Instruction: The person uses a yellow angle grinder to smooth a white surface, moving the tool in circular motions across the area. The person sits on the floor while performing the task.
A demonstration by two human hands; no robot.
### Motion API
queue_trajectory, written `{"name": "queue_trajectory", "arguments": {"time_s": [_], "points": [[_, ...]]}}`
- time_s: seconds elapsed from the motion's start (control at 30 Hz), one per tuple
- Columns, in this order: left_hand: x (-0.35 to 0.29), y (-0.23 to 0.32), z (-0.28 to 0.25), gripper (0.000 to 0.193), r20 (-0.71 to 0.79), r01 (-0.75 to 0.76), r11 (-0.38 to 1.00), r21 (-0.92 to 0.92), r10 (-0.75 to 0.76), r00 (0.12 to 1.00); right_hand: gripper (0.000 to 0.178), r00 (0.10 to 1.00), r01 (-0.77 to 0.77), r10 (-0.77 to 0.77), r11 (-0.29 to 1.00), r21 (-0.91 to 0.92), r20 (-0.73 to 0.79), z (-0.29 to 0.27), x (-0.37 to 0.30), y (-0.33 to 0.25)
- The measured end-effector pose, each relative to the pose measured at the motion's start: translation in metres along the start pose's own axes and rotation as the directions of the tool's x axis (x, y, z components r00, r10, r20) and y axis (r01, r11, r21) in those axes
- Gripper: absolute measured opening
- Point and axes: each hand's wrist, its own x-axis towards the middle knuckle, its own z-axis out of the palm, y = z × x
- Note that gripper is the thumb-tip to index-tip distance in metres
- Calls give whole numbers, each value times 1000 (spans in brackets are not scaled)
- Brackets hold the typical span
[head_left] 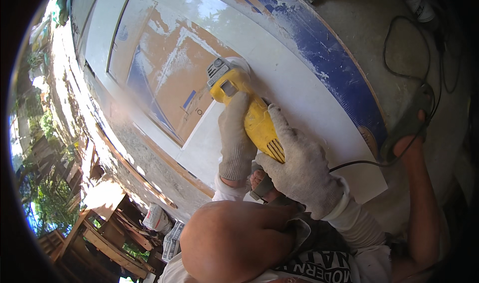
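Note:
Both my hands wear pale knit gloves and grip a yellow angle grinder [259, 121] with a grey head and a black cord. My left hand [234, 141] is closed round its front body, just behind the head. My right hand [302, 171] wraps the rear end. The grinder's pale disc [240, 63] sits at the right edge of a rectangular cutout in a large white panel [289, 88]; whether it touches the panel, I cannot tell. Brown board [172, 58] with white smears and blue patches shows through the cutout. Hazy dust hangs left of the cutout.
Beneath the panel lies a blue-and-brown board [344, 78]. A black cord [359, 162] runs right past my sandalled foot [411, 126]. My bare knee [234, 238] is close below my hands. Wooden furniture [107, 233] and a white sack [157, 218] stand lower left.

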Motion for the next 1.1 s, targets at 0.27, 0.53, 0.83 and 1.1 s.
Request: {"name": "queue_trajectory", "arguments": {"time_s": [0.27, 0.53, 0.83, 1.1], "points": [[-9, 5, -3, 55, -4, 4, 1000, 10, -4, 1000, 92, 999, -19, 18, 999, 37, 35, 4, 1, -1], [-6, 3, 3, 56, 46, 7, 999, -39, -5, 999, 94, 999, 36, -36, 999, -1, -7, 1, -2, 0], [-9, 5, 6, 49, 4, -12, 1000, 8, 12, 1000, 93, 998, 52, -49, 994, 98, -30, 6, 1, 7], [-1, 2, 8, 54, 32, -5, 997, -75, 7, 999, 92, 998, 52, -49, 997, 61, -48, 1, -1, 5]]}}
